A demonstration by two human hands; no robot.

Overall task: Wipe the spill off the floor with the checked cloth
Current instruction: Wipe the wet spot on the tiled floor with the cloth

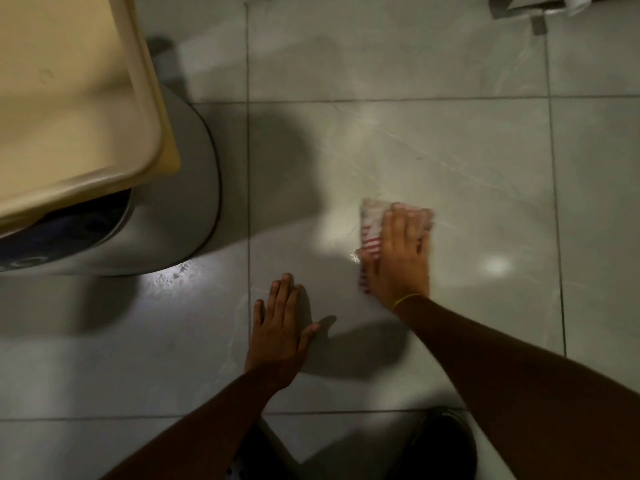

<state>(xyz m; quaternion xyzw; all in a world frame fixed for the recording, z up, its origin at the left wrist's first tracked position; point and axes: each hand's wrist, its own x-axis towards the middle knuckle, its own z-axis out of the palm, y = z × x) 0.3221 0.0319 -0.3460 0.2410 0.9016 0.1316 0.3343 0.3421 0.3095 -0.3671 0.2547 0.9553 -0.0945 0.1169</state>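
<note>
My right hand (398, 258) lies palm down on the red and white checked cloth (370, 226), pressing it flat against the grey tiled floor (450, 150). Only the cloth's left part shows beside my fingers. A small shiny wet patch (354, 257) glints on the tile at the cloth's left edge. My left hand (278, 327) rests flat on the floor to the lower left, fingers spread, holding nothing. A thin yellow band circles my right wrist.
A grey round bin (180, 202) stands at the left with a cream plastic tray or lid (69, 98) over it. Wet droplets (176, 275) shine on the floor by its base. White paper and dark objects (533, 8) sit at the top right.
</note>
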